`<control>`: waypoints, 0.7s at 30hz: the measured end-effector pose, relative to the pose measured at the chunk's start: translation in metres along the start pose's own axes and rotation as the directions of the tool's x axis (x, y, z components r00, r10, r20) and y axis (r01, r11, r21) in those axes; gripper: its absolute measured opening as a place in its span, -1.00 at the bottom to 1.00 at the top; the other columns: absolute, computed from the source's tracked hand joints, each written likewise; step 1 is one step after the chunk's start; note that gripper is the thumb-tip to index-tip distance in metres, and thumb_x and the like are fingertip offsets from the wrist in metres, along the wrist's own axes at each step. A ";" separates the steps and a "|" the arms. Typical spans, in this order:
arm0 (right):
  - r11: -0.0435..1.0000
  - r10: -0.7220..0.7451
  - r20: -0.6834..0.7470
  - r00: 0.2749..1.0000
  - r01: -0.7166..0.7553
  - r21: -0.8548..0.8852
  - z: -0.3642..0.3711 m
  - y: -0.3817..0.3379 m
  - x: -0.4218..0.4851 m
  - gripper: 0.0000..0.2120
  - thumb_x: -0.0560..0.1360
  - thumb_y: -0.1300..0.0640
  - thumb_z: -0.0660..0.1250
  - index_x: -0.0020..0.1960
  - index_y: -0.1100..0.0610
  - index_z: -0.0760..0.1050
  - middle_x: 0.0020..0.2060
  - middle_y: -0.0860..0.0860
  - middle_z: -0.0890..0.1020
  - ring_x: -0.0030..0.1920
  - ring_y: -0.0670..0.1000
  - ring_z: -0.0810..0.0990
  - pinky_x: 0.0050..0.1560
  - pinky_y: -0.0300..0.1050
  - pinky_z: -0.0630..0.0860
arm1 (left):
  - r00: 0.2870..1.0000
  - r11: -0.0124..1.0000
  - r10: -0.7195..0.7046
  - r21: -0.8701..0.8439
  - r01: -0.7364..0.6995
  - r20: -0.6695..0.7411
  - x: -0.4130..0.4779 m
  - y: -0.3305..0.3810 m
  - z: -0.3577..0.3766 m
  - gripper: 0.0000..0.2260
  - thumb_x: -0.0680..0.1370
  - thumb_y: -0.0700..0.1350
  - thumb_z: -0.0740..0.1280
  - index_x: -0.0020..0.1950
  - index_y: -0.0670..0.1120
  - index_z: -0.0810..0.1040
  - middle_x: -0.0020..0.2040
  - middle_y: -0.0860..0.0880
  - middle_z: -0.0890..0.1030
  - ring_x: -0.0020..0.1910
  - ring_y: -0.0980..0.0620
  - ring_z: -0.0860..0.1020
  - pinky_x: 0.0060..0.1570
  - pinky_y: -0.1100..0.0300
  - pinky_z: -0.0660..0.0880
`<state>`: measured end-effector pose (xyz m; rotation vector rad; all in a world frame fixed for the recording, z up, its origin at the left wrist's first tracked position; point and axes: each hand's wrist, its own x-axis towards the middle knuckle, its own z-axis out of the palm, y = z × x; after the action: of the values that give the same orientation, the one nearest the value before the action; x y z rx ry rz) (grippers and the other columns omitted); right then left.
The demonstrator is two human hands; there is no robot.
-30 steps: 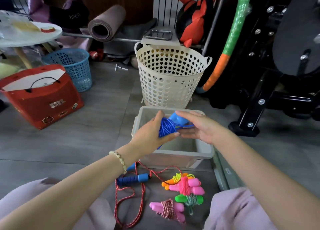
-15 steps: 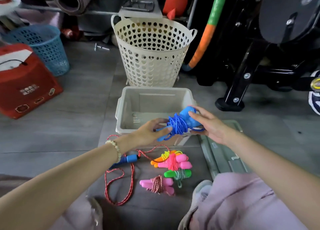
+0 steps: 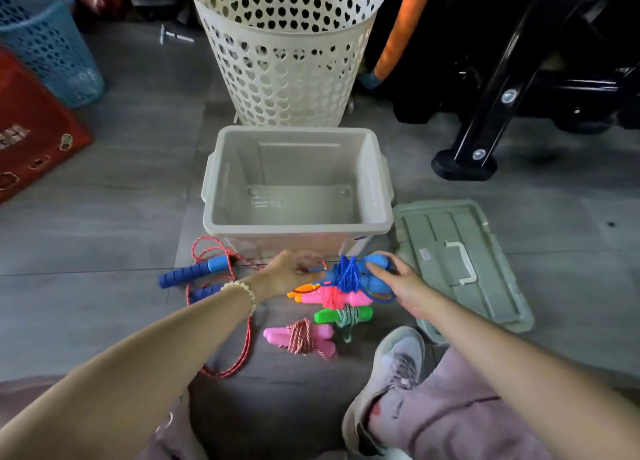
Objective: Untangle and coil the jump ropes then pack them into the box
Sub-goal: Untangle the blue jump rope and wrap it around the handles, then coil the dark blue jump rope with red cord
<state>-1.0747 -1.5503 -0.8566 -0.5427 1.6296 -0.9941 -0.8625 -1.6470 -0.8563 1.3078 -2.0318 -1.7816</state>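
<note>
I see my left hand (image 3: 289, 273) and right hand (image 3: 403, 283) both gripping one blue coiled jump rope (image 3: 348, 275), just in front of the one grey plastic box (image 3: 294, 229); beneath lie four coiled ropes (image 3: 334, 298) and one loose red rope with blue foam handles (image 3: 188, 274)

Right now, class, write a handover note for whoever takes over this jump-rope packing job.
Left hand pinches the cord of the coiled blue rope; right hand grips its handles, in front of the box. Box holds nothing; lid lies to its right. Four coiled ropes lie on the floor by the hands. The red rope lies loose. Left: coil it, pack all six.
</note>
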 end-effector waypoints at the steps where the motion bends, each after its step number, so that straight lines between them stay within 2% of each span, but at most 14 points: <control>1: 1.000 -0.004 -0.012 1.000 0.004 0.005 0.001 0.009 0.006 -0.84 0.51 0.26 0.32 -0.03 0.01 0.47 -0.09 0.04 0.57 -0.27 -0.13 0.58 -0.31 -0.25 0.54 | 1.000 0.999 -0.015 0.028 0.016 -0.026 0.003 -0.010 0.000 -0.68 0.49 -0.30 0.39 0.24 -0.22 0.52 0.08 -0.11 0.62 -0.28 0.50 0.52 -0.05 0.46 0.49; 3: 1.000 0.002 -0.008 1.000 -0.001 0.028 0.003 0.022 0.017 -0.84 0.50 0.23 0.34 -0.01 0.00 0.47 -0.05 0.04 0.57 -0.21 -0.09 0.57 -0.28 -0.22 0.53 | 0.993 0.997 -0.060 0.043 0.065 -0.104 0.009 -0.024 0.001 -0.75 0.51 -0.30 0.37 0.18 -0.20 0.57 -0.04 -0.04 0.60 -0.36 0.50 0.50 -0.20 0.53 0.44; 5: 1.000 0.006 0.013 1.000 -0.007 0.013 0.007 0.030 0.027 -0.83 0.49 0.18 0.37 0.03 -0.02 0.47 -0.04 0.00 0.59 -0.12 -0.04 0.56 -0.19 -0.22 0.51 | 0.969 0.988 -0.156 -0.045 0.151 -0.190 0.016 -0.036 0.004 -0.85 0.53 -0.29 0.35 0.08 -0.19 0.61 -0.13 -0.08 0.58 -0.45 0.40 0.51 -0.25 0.44 0.49; 7: 1.000 -0.001 0.001 1.000 0.001 -0.019 0.011 0.033 0.037 -0.80 0.49 0.18 0.37 0.07 0.01 0.45 -0.05 -0.03 0.58 -0.05 -0.04 0.54 -0.10 -0.27 0.47 | 0.934 0.961 -0.258 -0.160 0.223 -0.247 0.024 -0.043 0.010 -0.89 0.53 -0.30 0.34 0.01 -0.22 0.63 -0.14 -0.11 0.58 -0.47 0.33 0.52 -0.22 0.35 0.55; 9: 0.998 -0.025 -0.052 0.998 0.022 -0.055 0.014 0.035 0.046 -0.80 0.51 0.19 0.35 0.11 0.06 0.43 -0.04 0.00 0.56 -0.02 -0.04 0.51 -0.14 -0.39 0.45 | 0.898 0.934 -0.331 -0.239 0.267 -0.291 0.031 -0.048 0.017 -0.82 0.53 -0.32 0.34 0.12 -0.30 0.60 -0.16 -0.08 0.59 -0.47 0.31 0.54 -0.23 0.37 0.55; 11: 0.995 -0.028 -0.108 0.994 0.017 -0.103 0.016 0.036 0.054 -0.75 0.52 0.19 0.34 0.18 0.13 0.42 0.01 0.06 0.55 -0.02 -0.03 0.50 -0.25 -0.51 0.42 | 0.879 0.924 -0.358 -0.256 0.284 -0.315 0.032 -0.046 0.024 -0.78 0.54 -0.30 0.33 0.17 -0.28 0.57 -0.21 -0.05 0.59 -0.48 0.31 0.53 -0.27 0.42 0.53; 13: 0.994 0.006 -0.113 0.994 -0.018 -0.108 0.015 0.036 0.061 -0.64 0.51 0.15 0.35 0.27 0.15 0.38 0.10 0.08 0.54 0.02 -0.03 0.49 -0.22 -0.47 0.42 | 0.882 0.926 -0.345 -0.269 0.265 -0.322 0.033 -0.040 0.028 -0.78 0.55 -0.28 0.32 0.20 -0.24 0.55 -0.21 -0.04 0.57 -0.50 0.32 0.52 -0.33 0.46 0.52; 15: 0.990 0.043 -0.089 0.995 -0.055 -0.133 0.013 0.035 0.065 -0.51 0.49 0.08 0.38 0.36 0.11 0.30 0.16 0.03 0.49 0.09 -0.03 0.47 -0.02 -0.32 0.40 | 0.894 0.943 -0.294 -0.253 0.214 -0.339 0.033 -0.030 0.027 -0.80 0.57 -0.26 0.30 0.19 -0.17 0.55 -0.20 0.00 0.58 -0.44 0.33 0.55 -0.33 0.47 0.49; 17: 0.979 0.022 -0.094 0.995 -0.040 -0.200 0.009 0.036 0.068 -0.43 0.45 0.03 0.42 0.38 0.07 0.29 0.23 0.02 0.48 0.18 -0.01 0.47 0.13 -0.23 0.36 | 0.910 0.974 -0.208 -0.160 0.160 -0.359 0.031 -0.024 0.021 -0.79 0.57 -0.23 0.30 0.19 -0.10 0.56 -0.06 -0.01 0.64 -0.15 0.19 0.62 -0.13 0.39 0.51; 18: 0.969 -0.005 -0.091 0.996 -0.018 -0.245 0.007 0.036 0.068 -0.42 0.43 0.02 0.44 0.37 0.06 0.31 0.25 0.03 0.48 0.21 -0.01 0.47 0.15 -0.23 0.35 | 0.919 0.984 -0.170 -0.113 0.139 -0.355 0.030 -0.024 0.015 -0.79 0.56 -0.24 0.30 0.18 -0.08 0.57 0.02 0.00 0.64 -0.04 0.12 0.61 -0.08 0.40 0.49; 20: 0.949 -0.068 -0.057 0.996 0.047 -0.313 0.006 0.031 0.064 -0.44 0.42 0.04 0.45 0.35 0.07 0.34 0.22 0.00 0.49 0.17 -0.06 0.46 0.08 -0.34 0.31 | 0.931 0.992 -0.121 -0.020 0.121 -0.344 0.025 -0.028 0.004 -0.77 0.55 -0.26 0.30 0.16 -0.07 0.58 0.04 0.03 0.63 0.01 0.12 0.58 -0.08 0.48 0.44; 21: 0.938 -0.106 -0.040 0.994 0.087 -0.336 0.006 0.028 0.061 -0.45 0.42 0.06 0.46 0.34 0.09 0.35 0.18 -0.01 0.49 0.13 -0.08 0.45 0.01 -0.42 0.30 | 0.932 0.991 -0.116 0.018 0.130 -0.345 0.022 -0.030 -0.003 -0.77 0.54 -0.25 0.31 0.17 -0.09 0.58 0.04 0.02 0.63 0.01 0.12 0.58 -0.05 0.45 0.44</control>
<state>-1.0832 -1.5842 -0.9137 -0.8366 1.8519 -0.8115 -0.8586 -1.6617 -0.8905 1.6568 -1.8371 -1.4353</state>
